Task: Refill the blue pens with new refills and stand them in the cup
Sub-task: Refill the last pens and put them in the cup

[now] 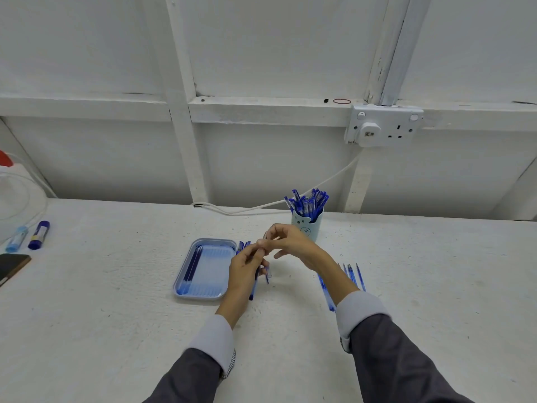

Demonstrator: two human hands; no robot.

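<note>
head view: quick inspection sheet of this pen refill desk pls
surface: white table, rough-textured
job's things: cup full of blue pens; tray with a few refills; loose pens or refills beside the right wrist
clutter: two glue sticks and a dark book at far left
hands: left hand grips a pen; right hand pinches its upper end
cables: white cable drops from below the double socket, lies along the table's back edge
surroundings: white panelled wall; rubber band on the ledge

White panelled wall (pixel 261 53) with a double socket (pixel 383 126) behind a white table (pixel 116 315).
</note>
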